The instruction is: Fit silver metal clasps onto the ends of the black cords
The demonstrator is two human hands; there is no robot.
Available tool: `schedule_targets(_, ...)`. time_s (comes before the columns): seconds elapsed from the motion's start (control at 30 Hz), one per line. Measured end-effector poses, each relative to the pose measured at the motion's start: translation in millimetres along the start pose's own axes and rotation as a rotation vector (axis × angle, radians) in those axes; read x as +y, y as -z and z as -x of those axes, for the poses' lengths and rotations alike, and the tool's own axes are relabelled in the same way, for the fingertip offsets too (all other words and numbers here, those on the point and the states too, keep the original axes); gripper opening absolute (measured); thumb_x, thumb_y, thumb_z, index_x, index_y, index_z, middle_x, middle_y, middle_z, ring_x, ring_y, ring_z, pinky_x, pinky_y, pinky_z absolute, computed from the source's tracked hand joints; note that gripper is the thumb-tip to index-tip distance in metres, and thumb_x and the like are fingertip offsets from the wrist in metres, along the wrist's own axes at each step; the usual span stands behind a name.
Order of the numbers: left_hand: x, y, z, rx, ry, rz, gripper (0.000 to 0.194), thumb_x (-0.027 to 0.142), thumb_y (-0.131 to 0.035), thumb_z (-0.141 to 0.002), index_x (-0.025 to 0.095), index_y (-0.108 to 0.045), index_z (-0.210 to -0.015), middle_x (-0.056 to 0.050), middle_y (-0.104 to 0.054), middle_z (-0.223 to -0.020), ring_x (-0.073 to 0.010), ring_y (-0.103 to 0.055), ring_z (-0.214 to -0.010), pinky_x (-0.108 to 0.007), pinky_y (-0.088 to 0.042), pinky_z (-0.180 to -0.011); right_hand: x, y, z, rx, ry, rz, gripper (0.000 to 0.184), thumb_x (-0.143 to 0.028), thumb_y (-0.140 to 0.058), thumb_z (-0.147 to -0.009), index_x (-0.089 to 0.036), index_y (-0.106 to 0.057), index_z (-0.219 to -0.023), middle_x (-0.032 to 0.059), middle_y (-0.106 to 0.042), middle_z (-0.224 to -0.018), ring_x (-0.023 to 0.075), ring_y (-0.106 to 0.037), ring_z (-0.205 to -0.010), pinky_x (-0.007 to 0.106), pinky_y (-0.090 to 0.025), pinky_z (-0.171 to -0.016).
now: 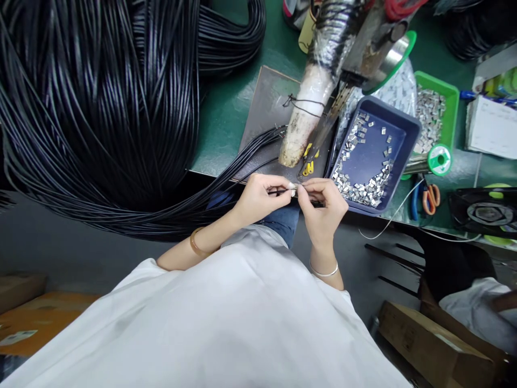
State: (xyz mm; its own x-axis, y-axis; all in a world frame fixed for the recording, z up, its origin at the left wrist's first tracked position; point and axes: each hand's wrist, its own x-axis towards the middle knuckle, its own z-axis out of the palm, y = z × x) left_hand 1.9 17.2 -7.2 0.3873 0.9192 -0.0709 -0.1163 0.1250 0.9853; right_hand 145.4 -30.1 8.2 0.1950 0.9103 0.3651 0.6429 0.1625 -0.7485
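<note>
Both my hands meet in front of the bench edge, fingertips nearly touching. My left hand [262, 196] is closed, pinching a black cable [277, 192] close to its end. Opposite it, my right hand [325, 202] is closed in a pinch on a tiny metal piece [295, 189] at the cable's end; the fingers hide most of it. A short dark length shows under the right fingers, and I cannot tell whether it belongs to the same cable. Just right of my right hand, a dark blue tray [416, 134] holds many small silver metal shells [365, 191].
A huge bundle of black cables [100, 108] hangs over the left side. Above my hands stand a wrapped tube [302, 113] and a solder spool [393, 62]. Further right are a green tray [455, 102], orange-handled scissors [431, 199] and a fan [488, 213]. Another person [476, 307] sits at right.
</note>
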Motion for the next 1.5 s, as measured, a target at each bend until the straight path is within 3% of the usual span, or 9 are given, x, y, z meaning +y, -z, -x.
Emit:
schedule_targets(0.07,0,-0.8,-1,0.013,0.022,0.064,0.009,0.019,-0.071,-0.072,0.011,-0.070,-0.075,0.000,-0.064,-0.063,-0.0066,-0.055,-0.055,-0.018,-0.045,-0.055,2,-2,2,0.065,-0.002,-0.040,0.005,-0.022,-0.063,-0.088,-0.020,-0.062,-0.084,0.0009,-0.068,-0.089,0.0086,-0.066,-0.076,0.020,-0.054,-0.060)
schedule_targets(0.17,3,-0.4,-4,0.022,0.074,0.196,0.013,0.022,-0.073,-0.071,0.011,-0.068,-0.074,0.003,-0.057,-0.055,-0.0043,-0.049,-0.047,-0.016,-0.039,-0.046,6,-6,6,0.153,0.155,0.023,0.008,-0.015,-0.066,-0.085,-0.021,-0.063,-0.090,0.0017,-0.072,-0.097,0.0100,-0.069,-0.085,0.020,-0.055,-0.061)
schedule_targets(0.3,7,1.9,-8,0.033,0.106,0.254,0.017,0.024,-0.078,-0.067,0.011,-0.069,-0.073,0.002,-0.060,-0.058,-0.0042,-0.051,-0.047,-0.016,-0.041,-0.047,11,-10,8,0.142,0.294,0.122,0.012,-0.013,-0.064,-0.085,-0.022,-0.064,-0.092,0.0029,-0.074,-0.103,0.0125,-0.071,-0.089,0.021,-0.057,-0.060)
schedule_targets(0.57,7,2.2,-9,0.086,0.005,0.092,0.012,0.022,-0.076,-0.071,0.011,-0.072,-0.069,-0.001,-0.064,-0.059,-0.0062,-0.054,-0.051,-0.017,-0.044,-0.049,14,-11,3,0.132,0.310,0.122,0.013,-0.013,-0.064,-0.085,-0.023,-0.064,-0.093,0.0033,-0.073,-0.107,0.0136,-0.072,-0.091,0.024,-0.061,-0.068)
schedule_targets(0.9,17,1.5,-10,0.110,-0.032,0.109,0.005,0.016,-0.073,-0.072,0.011,-0.074,-0.072,0.000,-0.065,-0.061,-0.0050,-0.053,-0.053,-0.016,-0.045,-0.051,6,-9,-2,0.129,0.342,0.135,0.017,-0.011,-0.065,-0.084,-0.024,-0.064,-0.095,0.0035,-0.072,-0.108,0.0142,-0.072,-0.096,0.026,-0.064,-0.080)
schedule_targets(1.13,9,4.0,-11,0.061,0.058,0.118,0.009,0.017,-0.076,-0.068,0.010,-0.071,-0.072,0.001,-0.061,-0.060,-0.0044,-0.050,-0.049,-0.017,-0.040,-0.047,8,-7,3,0.101,0.342,0.175,0.009,-0.015,-0.063,-0.086,-0.022,-0.062,-0.090,0.0036,-0.075,-0.103,0.0124,-0.073,-0.090,0.021,-0.059,-0.067)
schedule_targets(1.3,9,0.8,-8,0.059,0.039,0.146,0.012,0.019,-0.075,-0.069,0.011,-0.067,-0.073,0.002,-0.060,-0.059,-0.0052,-0.051,-0.050,-0.017,-0.041,-0.049,7,-5,0,0.117,0.330,0.193,0.012,-0.012,-0.064,-0.086,-0.023,-0.062,-0.092,0.0023,-0.075,-0.098,0.0105,-0.071,-0.081,0.019,-0.054,-0.058)
schedule_targets(1.5,5,-0.3,-2,0.008,-0.002,0.099,0.009,0.019,-0.068,-0.073,0.011,-0.063,-0.072,0.001,-0.060,-0.063,-0.0054,-0.051,-0.055,-0.018,-0.042,-0.055,7,6,-5,-0.026,0.359,0.208,0.010,-0.014,-0.064,-0.086,-0.022,-0.060,-0.090,0.0007,-0.072,-0.089,0.0097,-0.069,-0.081,0.019,-0.051,-0.062)
